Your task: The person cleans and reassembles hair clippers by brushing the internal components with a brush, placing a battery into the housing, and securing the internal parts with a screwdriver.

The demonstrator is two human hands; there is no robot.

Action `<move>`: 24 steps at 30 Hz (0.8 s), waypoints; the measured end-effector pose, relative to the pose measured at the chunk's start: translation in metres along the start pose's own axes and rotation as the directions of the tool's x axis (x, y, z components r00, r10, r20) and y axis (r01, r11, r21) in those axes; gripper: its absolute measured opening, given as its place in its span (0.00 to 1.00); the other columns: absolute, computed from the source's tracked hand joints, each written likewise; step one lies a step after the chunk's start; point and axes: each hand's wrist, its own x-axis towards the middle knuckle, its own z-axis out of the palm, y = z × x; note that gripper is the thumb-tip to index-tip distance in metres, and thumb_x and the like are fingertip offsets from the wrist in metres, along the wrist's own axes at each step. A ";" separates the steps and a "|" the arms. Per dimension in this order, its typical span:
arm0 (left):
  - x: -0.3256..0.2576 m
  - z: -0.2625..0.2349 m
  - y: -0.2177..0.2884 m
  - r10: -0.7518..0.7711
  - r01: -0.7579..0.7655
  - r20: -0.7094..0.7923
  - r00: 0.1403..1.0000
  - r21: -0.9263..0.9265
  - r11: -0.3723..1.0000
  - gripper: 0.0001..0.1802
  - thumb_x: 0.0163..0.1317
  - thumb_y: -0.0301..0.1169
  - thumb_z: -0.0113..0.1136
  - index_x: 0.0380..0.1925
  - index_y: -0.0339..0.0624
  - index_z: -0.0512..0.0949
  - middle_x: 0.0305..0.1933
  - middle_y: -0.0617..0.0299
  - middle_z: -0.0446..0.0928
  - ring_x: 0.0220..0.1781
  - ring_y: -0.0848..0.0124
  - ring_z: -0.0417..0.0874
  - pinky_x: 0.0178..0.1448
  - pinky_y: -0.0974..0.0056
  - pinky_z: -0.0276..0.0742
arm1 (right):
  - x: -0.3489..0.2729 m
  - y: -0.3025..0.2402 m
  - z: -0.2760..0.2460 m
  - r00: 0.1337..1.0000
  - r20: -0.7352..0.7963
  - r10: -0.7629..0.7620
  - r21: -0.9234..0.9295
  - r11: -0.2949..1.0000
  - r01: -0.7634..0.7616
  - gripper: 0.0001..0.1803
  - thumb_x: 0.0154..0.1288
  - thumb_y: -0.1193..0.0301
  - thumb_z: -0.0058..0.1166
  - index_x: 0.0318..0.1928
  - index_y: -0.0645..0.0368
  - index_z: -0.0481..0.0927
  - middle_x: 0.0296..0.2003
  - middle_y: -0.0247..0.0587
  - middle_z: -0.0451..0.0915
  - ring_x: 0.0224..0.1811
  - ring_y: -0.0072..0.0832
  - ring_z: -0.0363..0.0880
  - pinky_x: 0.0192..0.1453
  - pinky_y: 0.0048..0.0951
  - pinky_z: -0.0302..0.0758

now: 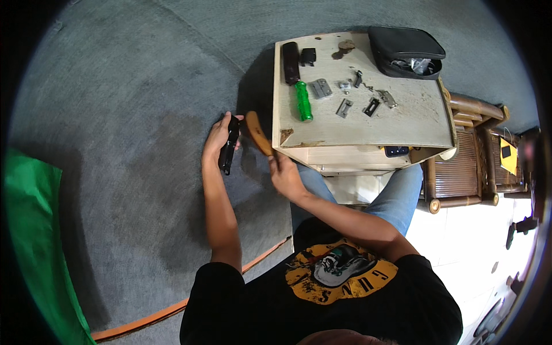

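Head view, looking down from above. The person is sitting with knees in blue jeans under a small pale wooden table [402, 123], both bare forearms reaching forward and to the left of it, over the grey carpet [115, 144].

The left hand [217, 141] is extending on a nearly straight forearm, wrist raised, its fingers [229, 119] wrapping around a slim black tool [230, 146] that is pointing roughly up and down in the picture; the tool's lower end is sticking out below the palm. The right hand [286, 175] is lying with the elbow bent across the body, its fingers pinching the lower end of a curved brown wooden handle [259, 133]. The handle is slanting up and to the left, its upper end just beside the black tool; whether the two are touching cannot be told. Both things are hanging in the air off the table's left front corner, above the carpet.

On the table are lying a green-handled screwdriver [302, 100] with a dark brown case [290, 62] above it, several small metal hinges and latch parts [345, 95] spread across the middle, and an open black zip pouch [405, 52] at the far right corner. A bamboo chair [468, 155] is standing to the right of the table, and a green cloth [31, 230] is lying at the left edge.
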 end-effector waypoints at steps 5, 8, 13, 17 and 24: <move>-0.006 -0.006 -0.002 -0.123 0.131 -0.142 0.982 0.046 0.990 0.34 0.89 0.57 0.39 0.59 0.39 0.84 0.29 0.63 0.77 0.21 0.73 0.80 0.26 0.65 0.81 | -0.012 -0.036 -0.012 0.972 0.211 0.106 0.161 0.977 -0.141 0.17 0.87 0.70 0.49 0.66 0.66 0.74 0.42 0.72 0.86 0.50 0.71 0.84 0.50 0.58 0.81; -0.007 -0.004 0.000 -0.003 0.001 -0.041 0.999 -0.047 0.999 0.34 0.89 0.57 0.40 0.55 0.38 0.84 0.29 0.62 0.78 0.21 0.72 0.81 0.26 0.65 0.81 | -0.006 -0.008 -0.002 0.997 0.079 0.014 0.057 0.998 -0.018 0.17 0.88 0.70 0.48 0.67 0.67 0.73 0.41 0.71 0.85 0.48 0.71 0.85 0.50 0.57 0.81; -0.007 -0.010 -0.004 -0.104 0.103 -0.087 0.991 -0.017 0.995 0.33 0.90 0.55 0.37 0.68 0.44 0.83 0.30 0.63 0.78 0.22 0.73 0.80 0.27 0.65 0.82 | -0.002 -0.047 -0.019 0.907 0.331 0.260 0.018 0.959 -0.282 0.26 0.89 0.69 0.47 0.80 0.63 0.66 0.49 0.69 0.85 0.53 0.54 0.89 0.62 0.44 0.81; -0.010 -0.004 0.010 0.059 -0.056 0.022 0.998 -0.113 0.992 0.33 0.90 0.55 0.38 0.70 0.43 0.82 0.30 0.63 0.79 0.22 0.73 0.80 0.27 0.65 0.82 | 0.003 0.016 -0.003 0.981 0.116 0.156 -0.053 0.987 -0.150 0.25 0.88 0.69 0.48 0.79 0.62 0.68 0.47 0.70 0.85 0.50 0.59 0.88 0.57 0.46 0.82; -0.049 -0.014 0.037 0.188 -0.181 0.012 0.982 -0.203 0.962 0.37 0.89 0.59 0.39 0.75 0.41 0.77 0.30 0.66 0.78 0.19 0.76 0.78 0.24 0.68 0.80 | -0.047 -0.058 -0.085 0.863 0.473 0.176 0.077 0.968 -0.239 0.30 0.87 0.69 0.55 0.80 0.63 0.63 0.34 0.47 0.83 0.35 0.27 0.81 0.44 0.33 0.80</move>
